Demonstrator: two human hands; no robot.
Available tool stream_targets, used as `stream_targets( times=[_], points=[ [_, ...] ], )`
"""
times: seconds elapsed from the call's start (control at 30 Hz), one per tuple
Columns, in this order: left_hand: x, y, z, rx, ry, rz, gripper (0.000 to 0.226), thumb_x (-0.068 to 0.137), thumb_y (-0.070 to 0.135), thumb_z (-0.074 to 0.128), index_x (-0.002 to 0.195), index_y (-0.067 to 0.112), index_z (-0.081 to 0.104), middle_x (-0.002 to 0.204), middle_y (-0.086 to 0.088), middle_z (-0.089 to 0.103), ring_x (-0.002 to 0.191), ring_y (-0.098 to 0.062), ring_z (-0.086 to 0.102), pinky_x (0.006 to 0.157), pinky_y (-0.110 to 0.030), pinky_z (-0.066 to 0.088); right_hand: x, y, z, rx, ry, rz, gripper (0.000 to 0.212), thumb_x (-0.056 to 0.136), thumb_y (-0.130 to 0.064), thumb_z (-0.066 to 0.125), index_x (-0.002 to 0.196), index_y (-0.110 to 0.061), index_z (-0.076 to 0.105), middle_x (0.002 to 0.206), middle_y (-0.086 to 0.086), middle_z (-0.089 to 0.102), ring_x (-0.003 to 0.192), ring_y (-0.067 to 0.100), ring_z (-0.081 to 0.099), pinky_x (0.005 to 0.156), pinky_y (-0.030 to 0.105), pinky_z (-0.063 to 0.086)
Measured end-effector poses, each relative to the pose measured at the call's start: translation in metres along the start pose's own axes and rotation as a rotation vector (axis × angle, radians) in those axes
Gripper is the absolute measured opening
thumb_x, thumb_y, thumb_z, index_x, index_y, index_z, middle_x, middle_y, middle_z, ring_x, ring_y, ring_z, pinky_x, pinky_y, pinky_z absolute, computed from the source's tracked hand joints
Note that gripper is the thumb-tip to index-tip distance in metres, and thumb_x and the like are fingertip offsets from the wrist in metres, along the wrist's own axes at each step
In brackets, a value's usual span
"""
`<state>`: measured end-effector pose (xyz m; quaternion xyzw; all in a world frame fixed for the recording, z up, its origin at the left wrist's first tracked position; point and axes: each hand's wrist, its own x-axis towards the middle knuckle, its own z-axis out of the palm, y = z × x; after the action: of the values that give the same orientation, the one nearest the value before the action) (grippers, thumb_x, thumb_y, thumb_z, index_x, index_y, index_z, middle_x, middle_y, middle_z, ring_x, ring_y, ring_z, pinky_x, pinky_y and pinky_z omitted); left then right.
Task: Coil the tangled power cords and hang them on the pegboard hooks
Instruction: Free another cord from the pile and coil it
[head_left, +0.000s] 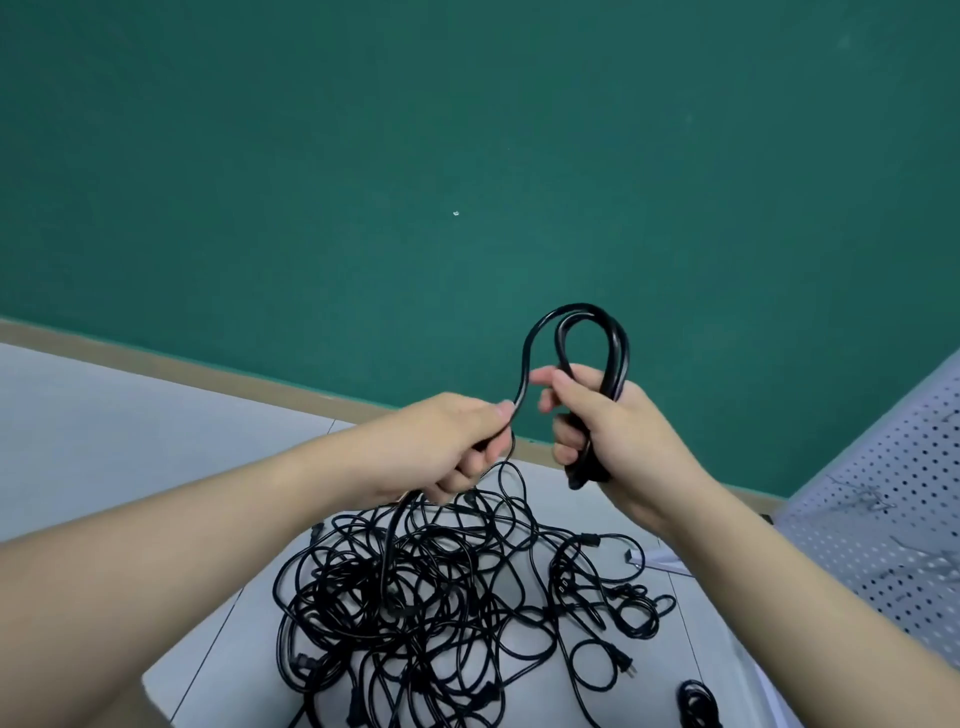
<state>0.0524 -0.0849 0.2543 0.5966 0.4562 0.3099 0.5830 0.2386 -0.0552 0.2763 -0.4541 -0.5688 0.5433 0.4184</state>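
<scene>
Item: black power cord (597, 332), partly coiled, held in the air above a white table (218, 649).

Right hand (613, 431): fingers curled tight round the gathered loops, thumb laid across their front. The loops rise above the fingers as a narrow arch and their lower ends poke out just below the little finger. Long axis of the coil runs upright, tilted slightly, with the closed bend pointing up toward the green wall (467, 156).

Left hand (457, 441): thumb and forefinger pinch a single run of the same cord where it comes down from the arch, just left of the right thumb; the other fingers are curled round the strand lower down. Below these fingers the strand drops steeply toward the table.

Tangled pile of cords (415, 597): black, lying on the table directly under both hands, strands crossing in all directions. Several plugs show at its edges; one pronged plug (623, 662) lies at the right side. Where the held strand enters the pile cannot be traced.

Small coil (698, 701): black, near the bottom edge, cut off by the frame.

Pegboard (883, 519): white, perforated, to the right beyond the right wrist, partly cut off; thin hooks (862, 499) on it are hard to make out.
</scene>
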Motion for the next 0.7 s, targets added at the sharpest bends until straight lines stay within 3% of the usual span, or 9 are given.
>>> stream_targets(
  times=[0.17,0.33,0.4,0.47,0.6,0.7],
  points=[
    [-0.002,0.0,0.02,0.051,-0.125,-0.03,0.045,0.112,0.042,0.03,0.074,0.019,0.04,0.058,0.006,0.021,0.049,-0.011,0.013,0.045,-0.021,0.014,0.0,0.008,0.004,0.026,-0.079,0.083,0.023,0.107,-0.017,0.054,0.11,-0.001,0.071,0.087,0.009,0.071,0.051,0.01,0.033,0.049,0.022,0.033],
    [0.002,-0.001,0.019,0.061,-0.134,-0.05,0.051,0.11,0.048,0.033,0.069,0.019,0.041,0.053,0.009,0.022,0.048,-0.012,0.014,0.047,-0.022,0.014,-0.001,0.0,0.003,0.259,-0.115,0.135,0.018,0.106,-0.016,0.054,0.097,-0.006,0.066,0.07,0.001,0.057,0.06,0.013,0.044,0.052,0.022,0.04],
    [0.002,-0.002,0.021,0.112,-0.121,-0.063,0.055,0.109,0.05,0.032,0.067,0.017,0.044,0.05,0.009,0.024,0.046,-0.012,0.015,0.046,-0.02,0.016,0.001,-0.003,0.004,0.331,-0.067,0.117,0.019,0.107,-0.016,0.052,0.092,-0.008,0.061,0.064,-0.001,0.051,0.067,0.017,0.054,0.06,0.025,0.05],
    [0.003,-0.003,0.02,0.203,-0.111,-0.076,0.058,0.11,0.051,0.03,0.067,0.015,0.048,0.048,0.009,0.027,0.043,-0.01,0.017,0.044,-0.018,0.021,0.007,-0.006,0.001,0.47,0.009,0.128,0.021,0.108,-0.014,0.049,0.089,-0.009,0.057,0.06,-0.001,0.046,0.061,0.017,0.056,0.059,0.027,0.056],
    [0.0,0.004,0.0,0.363,-0.073,-0.056,0.053,0.109,0.047,0.036,0.071,0.014,0.053,0.049,0.006,0.028,0.042,-0.011,0.021,0.044,-0.021,0.023,0.02,-0.012,-0.018,0.786,0.09,0.24,0.026,0.109,-0.015,0.044,0.084,-0.012,0.05,0.06,-0.007,0.028,0.04,0.007,0.03,0.039,0.019,0.036],
    [-0.006,0.013,-0.027,0.554,0.014,-0.035,0.052,0.104,0.056,0.044,0.07,0.019,0.057,0.055,0.005,0.033,0.05,-0.02,0.03,0.051,-0.027,0.03,0.03,-0.01,-0.034,0.807,0.156,0.232,0.028,0.11,-0.017,0.043,0.082,-0.015,0.048,0.057,-0.007,0.026,0.039,0.007,0.027,0.037,0.02,0.03]
  ],
)
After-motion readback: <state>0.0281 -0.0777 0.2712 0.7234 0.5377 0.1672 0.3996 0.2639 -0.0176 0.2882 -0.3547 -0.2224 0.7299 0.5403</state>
